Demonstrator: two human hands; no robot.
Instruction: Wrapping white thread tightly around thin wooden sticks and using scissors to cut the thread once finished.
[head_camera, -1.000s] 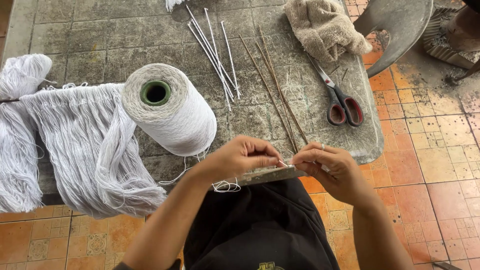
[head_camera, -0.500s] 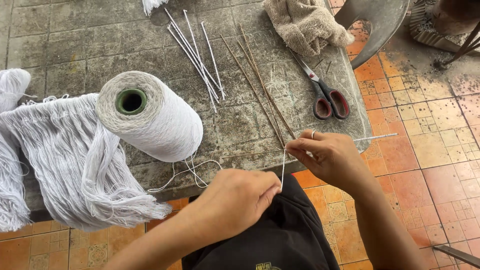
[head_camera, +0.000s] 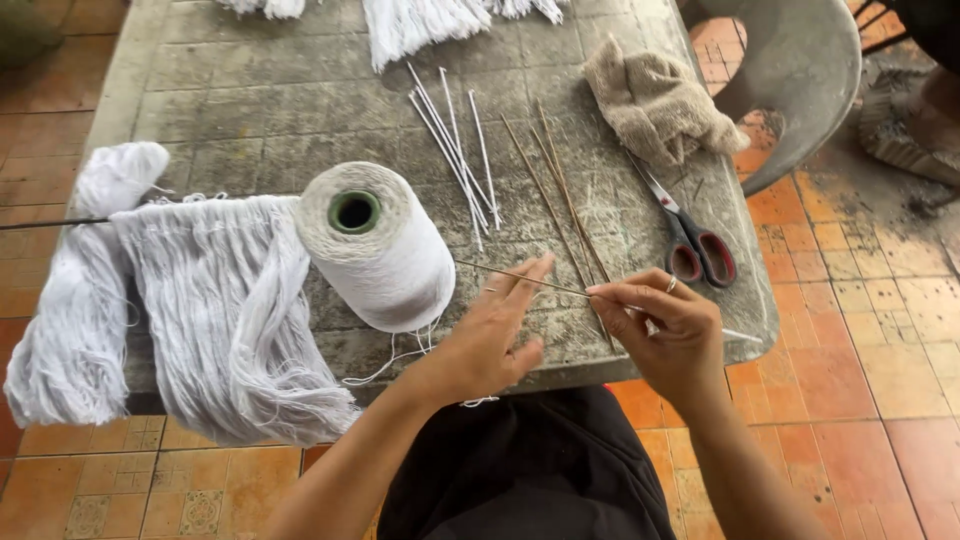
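Right hand (head_camera: 665, 325) pinches a thin brown wooden stick (head_camera: 520, 277); left hand (head_camera: 495, 335), fingers spread open, touches the stick beside the white thread cone (head_camera: 375, 245) on the grey stone table (head_camera: 250, 110).

You looked down on a weathered grey stone table (head_camera: 250, 90) that filled the upper and middle frame, its surface scored into rectangular blocks and stained dark in patches. Around it lay a floor of terracotta tiles (head_camera: 860, 400) — orange-red at the right and lower right, with paler patterned tiles (head_camera: 140, 500) at the lower left. At the upper right stood a grey plastic chair (head_camera: 800, 70), its curved back toward you, and the floor beside it was grimy and dark. Daylight fell soft and even — you had no hard shadows anywhere.
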